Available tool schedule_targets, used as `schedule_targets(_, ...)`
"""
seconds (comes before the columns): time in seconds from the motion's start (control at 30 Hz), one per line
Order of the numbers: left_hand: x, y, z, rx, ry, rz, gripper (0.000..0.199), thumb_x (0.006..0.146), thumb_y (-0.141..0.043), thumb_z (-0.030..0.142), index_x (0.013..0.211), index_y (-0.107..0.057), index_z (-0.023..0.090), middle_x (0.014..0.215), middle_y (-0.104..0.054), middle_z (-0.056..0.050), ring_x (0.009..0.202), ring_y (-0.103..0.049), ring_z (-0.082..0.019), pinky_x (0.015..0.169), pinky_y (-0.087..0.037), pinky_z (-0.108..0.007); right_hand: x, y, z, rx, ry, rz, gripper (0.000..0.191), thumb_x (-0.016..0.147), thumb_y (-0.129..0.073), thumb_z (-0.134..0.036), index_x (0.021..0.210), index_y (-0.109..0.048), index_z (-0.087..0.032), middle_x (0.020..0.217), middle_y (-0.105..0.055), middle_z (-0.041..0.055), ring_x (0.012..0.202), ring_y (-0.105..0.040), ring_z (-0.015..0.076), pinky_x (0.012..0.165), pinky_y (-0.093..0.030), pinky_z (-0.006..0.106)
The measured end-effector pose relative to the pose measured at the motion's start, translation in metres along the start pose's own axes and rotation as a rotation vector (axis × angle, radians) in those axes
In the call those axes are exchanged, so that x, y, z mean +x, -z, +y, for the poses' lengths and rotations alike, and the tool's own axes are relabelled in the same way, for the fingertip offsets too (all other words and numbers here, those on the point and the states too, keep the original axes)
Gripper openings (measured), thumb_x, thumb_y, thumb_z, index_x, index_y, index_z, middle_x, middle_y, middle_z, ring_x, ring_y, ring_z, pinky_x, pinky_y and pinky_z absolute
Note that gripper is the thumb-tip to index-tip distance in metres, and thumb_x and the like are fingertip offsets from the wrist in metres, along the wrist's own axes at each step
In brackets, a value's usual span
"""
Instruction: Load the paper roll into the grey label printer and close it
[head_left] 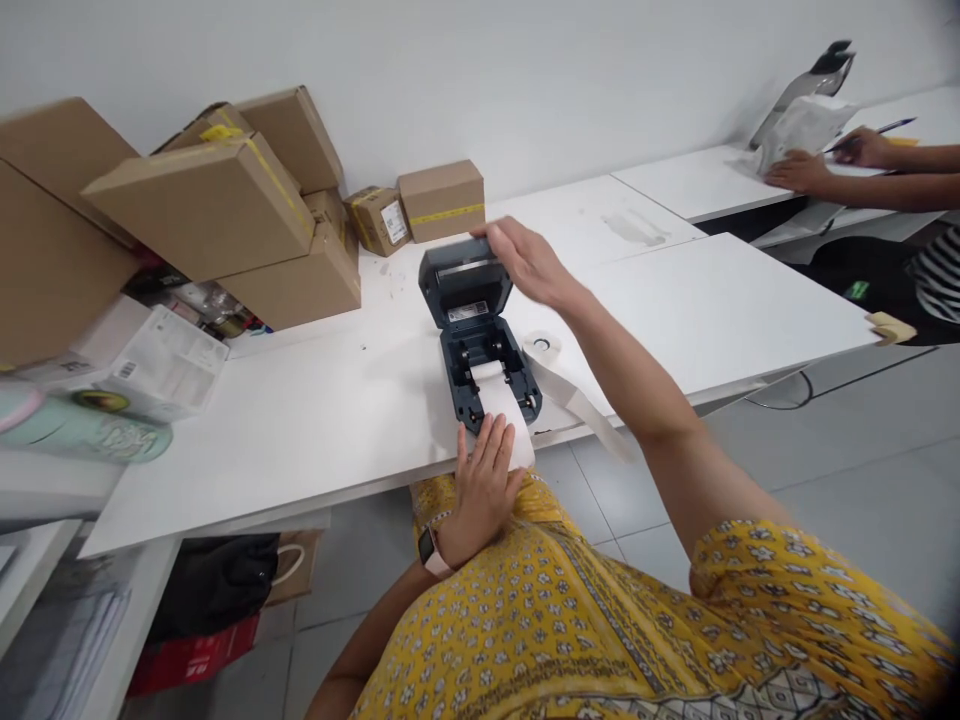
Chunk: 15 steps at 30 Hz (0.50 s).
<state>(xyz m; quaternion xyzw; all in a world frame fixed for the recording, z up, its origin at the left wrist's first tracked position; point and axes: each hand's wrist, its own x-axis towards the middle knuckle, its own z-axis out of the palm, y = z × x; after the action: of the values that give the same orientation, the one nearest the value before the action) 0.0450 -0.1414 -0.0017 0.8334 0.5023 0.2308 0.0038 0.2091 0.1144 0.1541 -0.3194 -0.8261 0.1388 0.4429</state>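
Observation:
A dark label printer [450, 375] stands near the front edge of the white table, its lid [466, 280] raised. My right hand [525, 262] grips the lid's upper right corner. Inside the printer sits a white label roll, and its strip [504, 395] runs out over the front toward me. My left hand [487, 475] lies on this strip at the front of the printer, fingers stretched out flat. To the right of the printer a second label roll [541, 347] rests on the table, its loose tail [592, 412] hanging past the edge.
Cardboard boxes [202, 215] are stacked at the left, with two smaller boxes [442, 203] by the wall. A mint-green bottle [90, 425] lies at the far left. On the right, another person's hands [799, 172] hold a pen and touch a white package [806, 132].

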Motion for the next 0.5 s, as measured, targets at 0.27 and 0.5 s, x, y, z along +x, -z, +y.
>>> schedule_targets(0.27, -0.004, 0.006, 0.005, -0.179, -0.138, 0.308, 0.03, 0.098, -0.058, 0.017, 0.125, -0.072, 0.019, 0.123, -0.081, -0.01, 0.128, -0.072, -0.028, 0.123, -0.044, -0.057, -0.179, -0.037, -0.038, -0.128, 0.069, 0.055, 0.044, 0.111, -0.038, -0.033, 0.151, -0.057, -0.03, 0.153, -0.062, 0.0095, 0.15, -0.052, 0.0271, 0.122, -0.048, 0.054)
schedule_targets(0.5, 0.01, 0.014, -0.008, -0.319, 0.082, 0.551, 0.014, 0.098, -0.061, 0.023, 0.104, -0.074, 0.023, 0.111, -0.079, -0.009, 0.116, -0.073, -0.025, 0.106, -0.057, -0.047, -0.205, -0.071, -0.035, -0.08, -0.057, 0.195, 0.036, 0.11, -0.043, -0.029, 0.133, -0.071, -0.027, 0.142, -0.073, 0.0083, 0.143, -0.06, 0.0273, 0.118, -0.052, 0.057)
